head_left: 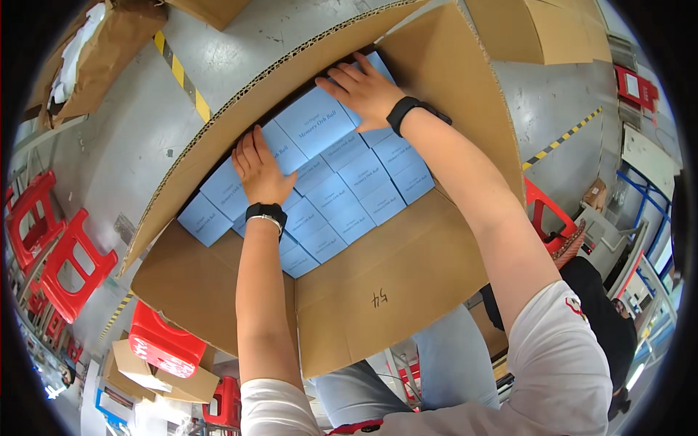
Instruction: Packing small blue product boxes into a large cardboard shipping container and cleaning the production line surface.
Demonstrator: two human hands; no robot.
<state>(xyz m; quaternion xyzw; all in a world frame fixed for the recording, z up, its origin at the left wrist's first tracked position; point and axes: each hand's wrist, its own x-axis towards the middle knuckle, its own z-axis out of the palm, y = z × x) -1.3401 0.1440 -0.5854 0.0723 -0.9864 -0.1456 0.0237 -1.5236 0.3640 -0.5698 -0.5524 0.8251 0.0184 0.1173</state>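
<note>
Several light-blue boxes (318,120) are packed in rows and layers inside a large open cardboard carton (385,270). My left hand (260,171) lies on top of the boxes left of the middle. Its fingers reach toward the far wall, with the thumb spread to the right. Farther right, my right hand (366,93) rests on the box tops near the far right corner, fingers outstretched and thumb toward the near side. Where both hands' fingertips meet the far edge of the row is partly hidden. A dark band circles each wrist.
Cardboard flaps stand up around the carton. Red plastic stools (73,265) are on the left, with another red stool (166,341) near the lower left. A brown carton (120,54) stands at the upper left. A person in dark clothing (592,316) is on the right.
</note>
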